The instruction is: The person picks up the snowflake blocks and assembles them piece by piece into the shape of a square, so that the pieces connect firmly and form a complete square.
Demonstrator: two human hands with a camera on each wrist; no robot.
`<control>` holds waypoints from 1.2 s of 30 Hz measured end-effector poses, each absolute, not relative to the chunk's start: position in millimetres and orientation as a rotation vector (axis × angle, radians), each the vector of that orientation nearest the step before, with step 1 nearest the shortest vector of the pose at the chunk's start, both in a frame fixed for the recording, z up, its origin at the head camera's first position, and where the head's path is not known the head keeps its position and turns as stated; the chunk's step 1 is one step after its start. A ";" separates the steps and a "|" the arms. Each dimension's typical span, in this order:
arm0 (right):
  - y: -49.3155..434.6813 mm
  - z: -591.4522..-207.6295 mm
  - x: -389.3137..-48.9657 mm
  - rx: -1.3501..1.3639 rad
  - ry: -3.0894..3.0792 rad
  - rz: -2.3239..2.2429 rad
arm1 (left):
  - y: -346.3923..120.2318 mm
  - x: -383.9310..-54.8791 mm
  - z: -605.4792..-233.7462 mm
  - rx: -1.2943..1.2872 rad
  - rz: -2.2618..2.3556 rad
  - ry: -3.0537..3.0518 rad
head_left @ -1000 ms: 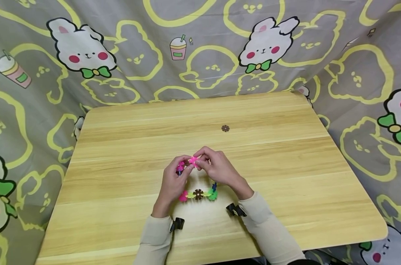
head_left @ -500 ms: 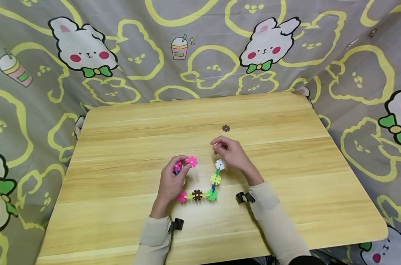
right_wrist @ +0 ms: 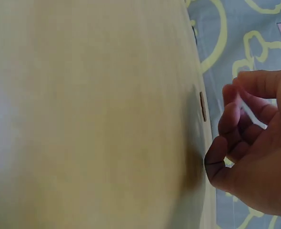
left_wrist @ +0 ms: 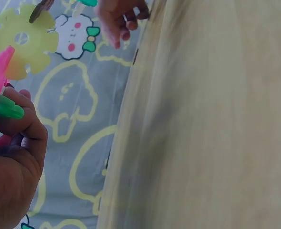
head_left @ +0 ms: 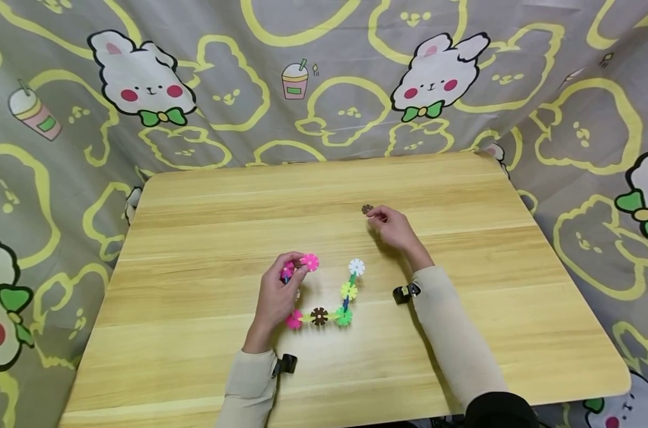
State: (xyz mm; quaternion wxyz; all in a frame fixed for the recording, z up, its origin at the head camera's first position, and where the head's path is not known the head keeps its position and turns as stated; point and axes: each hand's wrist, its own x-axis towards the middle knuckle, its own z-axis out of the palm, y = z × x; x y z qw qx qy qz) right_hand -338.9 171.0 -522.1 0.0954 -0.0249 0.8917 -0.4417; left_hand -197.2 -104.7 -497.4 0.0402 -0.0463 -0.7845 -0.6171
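In the head view my left hand grips the left side of a chain of slotted plastic snowflake discs, with a pink snowflake disc at its fingertips. Part of that side is hidden by the hand. The chain runs along the front through a brown snowflake disc and a green snowflake disc, then up to a white snowflake disc. My right hand is beside a loose brown snowflake disc. In the right wrist view, its loosely bent fingers hang apart from that disc, holding nothing.
The wooden table stretches around both hands. A patterned grey curtain hangs behind it and at both sides. Each sleeve has a black wrist strap piece, such as the left wrist mount.
My right hand has let go of the pink snowflake disc and moved away, up and right, to the loose brown disc. The left hand stays almost in place with the chain.
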 end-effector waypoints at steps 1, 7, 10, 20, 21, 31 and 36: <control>170.8 -522.2 -341.3 -0.077 2.656 -1.286 | -105.4 -198.0 -501.3 -0.138 -1.897 -2.399; 171.3 -521.8 -351.7 -0.092 2.702 -1.174 | -106.1 -197.3 -506.9 -0.130 -1.914 -2.402; 172.4 -523.3 -357.4 -0.112 2.733 -1.111 | -106.1 -196.3 -506.4 -0.133 -1.912 -2.399; 171.8 -527.6 -374.2 -0.144 2.754 -0.872 | -103.8 -193.9 -505.4 -0.101 -1.871 -2.441; 171.0 -527.4 -375.3 -0.148 2.754 -0.860 | -103.5 -193.4 -504.2 -0.092 -1.869 -2.448; 170.6 -521.4 -362.6 -0.056 2.702 -0.936 | -97.3 -183.1 -471.3 -0.112 -1.898 -2.466; 170.4 -521.7 -349.8 -0.158 2.702 -0.953 | -96.2 -183.2 -472.3 -0.095 -1.900 -2.470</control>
